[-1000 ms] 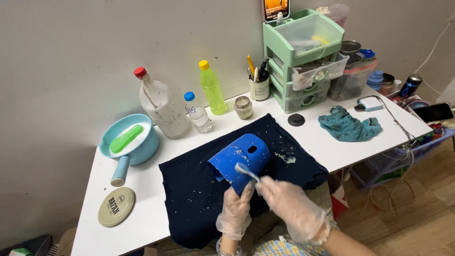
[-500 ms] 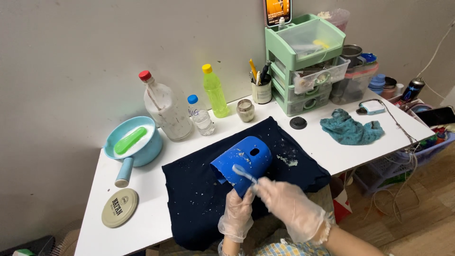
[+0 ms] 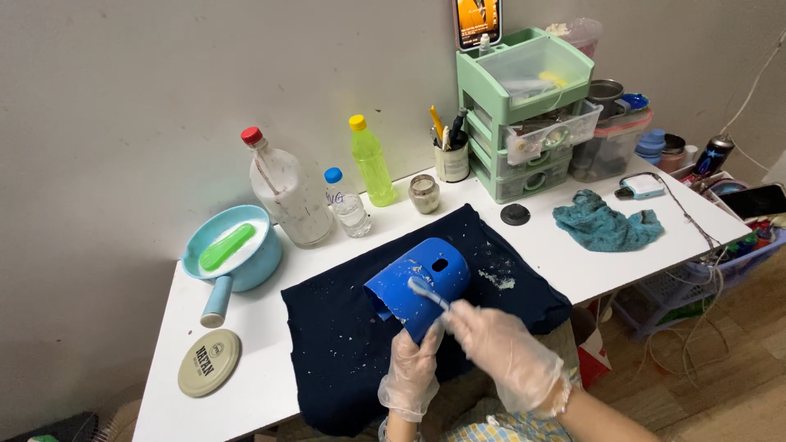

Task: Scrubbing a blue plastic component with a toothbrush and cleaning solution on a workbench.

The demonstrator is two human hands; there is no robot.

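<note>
The gloved left hand holds the blue shoe at its six o'clock end on the dark cloth, the right hand pinches a small brush, and the shoe looks light, bendy and slippery.

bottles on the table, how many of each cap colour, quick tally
Red cap: 1, the large clear bottle with cloudy liquid
Blue cap: 1, the small clear water bottle
Yellow cap: 1, the yellow-green bottle
Total: 3 bottles, all upright at the back of the white table, behind the dark cloth.
</note>
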